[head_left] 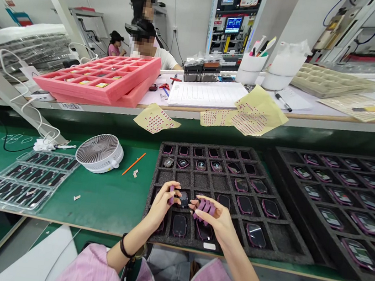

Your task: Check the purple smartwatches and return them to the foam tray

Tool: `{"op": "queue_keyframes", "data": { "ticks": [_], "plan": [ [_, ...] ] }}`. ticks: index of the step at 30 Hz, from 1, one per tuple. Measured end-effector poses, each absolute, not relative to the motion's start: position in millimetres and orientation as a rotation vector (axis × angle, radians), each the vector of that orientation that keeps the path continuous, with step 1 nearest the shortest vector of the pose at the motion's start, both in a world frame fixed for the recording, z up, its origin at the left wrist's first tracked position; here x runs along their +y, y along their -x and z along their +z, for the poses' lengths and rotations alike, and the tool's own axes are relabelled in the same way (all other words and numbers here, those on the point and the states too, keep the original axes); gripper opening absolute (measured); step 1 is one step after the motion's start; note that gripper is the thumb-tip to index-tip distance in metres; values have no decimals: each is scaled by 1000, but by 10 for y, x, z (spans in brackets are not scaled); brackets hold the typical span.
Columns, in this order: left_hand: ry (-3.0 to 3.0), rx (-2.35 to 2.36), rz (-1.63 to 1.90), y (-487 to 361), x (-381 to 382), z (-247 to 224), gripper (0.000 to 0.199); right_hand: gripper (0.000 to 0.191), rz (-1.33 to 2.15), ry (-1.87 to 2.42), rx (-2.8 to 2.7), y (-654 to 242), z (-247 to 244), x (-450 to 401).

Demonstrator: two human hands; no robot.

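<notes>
Both hands are over a black foam tray whose cells hold several smartwatch bodies. My left hand is closed, pinching a small purple watch frame between thumb and fingers. Just to its right, a dark watch body sits partly behind the fingertips; I cannot tell if it is touched. My right hand curls round a row of several purple watch frames. Below the hands, a dark-screened watch lies in its cell. Another watch is partly covered by my right hand.
A second foam tray of watches stands at the right. On the green bench to the left are a white fan, an orange stick and a clear tray of dark strips. Pink foam trays rest on the shelf; people are beyond.
</notes>
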State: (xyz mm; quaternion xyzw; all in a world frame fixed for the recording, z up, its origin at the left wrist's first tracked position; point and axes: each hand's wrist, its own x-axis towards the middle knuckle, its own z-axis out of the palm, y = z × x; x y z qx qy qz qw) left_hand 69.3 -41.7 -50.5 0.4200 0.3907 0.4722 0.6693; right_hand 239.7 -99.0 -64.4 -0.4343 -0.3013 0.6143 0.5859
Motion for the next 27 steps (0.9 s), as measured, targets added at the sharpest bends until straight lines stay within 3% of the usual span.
{"op": "queue_keyframes", "data": {
  "ticks": [19,27],
  "plan": [
    [-942,892,1069,-682,-409,-542,26,44,1441,1000,-709,-2385,-649,-993],
    [-1340,886,1131,-562,-129,-607,25,45,1415,976,-725,-2416,-508,-1019]
  ]
}}
